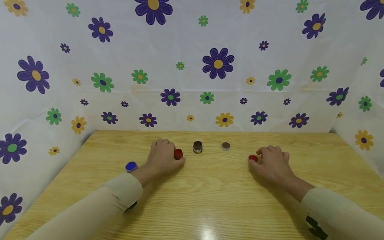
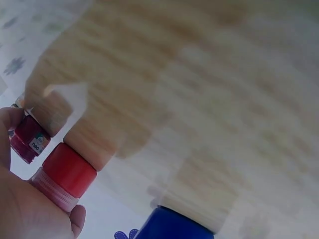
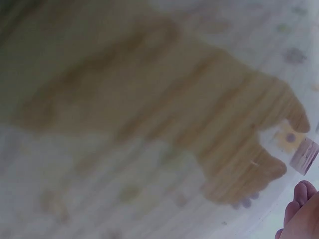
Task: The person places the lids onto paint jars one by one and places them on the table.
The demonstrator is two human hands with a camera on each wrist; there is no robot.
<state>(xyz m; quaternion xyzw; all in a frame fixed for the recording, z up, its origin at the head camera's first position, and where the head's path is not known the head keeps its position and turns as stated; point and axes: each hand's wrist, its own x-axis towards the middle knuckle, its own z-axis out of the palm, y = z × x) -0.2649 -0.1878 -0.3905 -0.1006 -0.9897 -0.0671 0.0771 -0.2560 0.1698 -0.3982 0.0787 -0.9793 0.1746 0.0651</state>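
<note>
Red jar point(image 1: 178, 154) clamped in L hand point(image 1: 163, 156), red lid point(image 1: 253, 158) in R hand point(image 1: 273, 164); dk jar point(image 1: 197, 147), gray lid point(image 1: 226, 146) btwn.

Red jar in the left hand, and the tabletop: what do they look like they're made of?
The red jar looks like plastic, though glass is possible: smooth body, with a ridged, translucent-looking band. The tabletop seems glossy wood or wood-look laminate: it shows yellowish grain and a bright reflection near the viewer.
</note>
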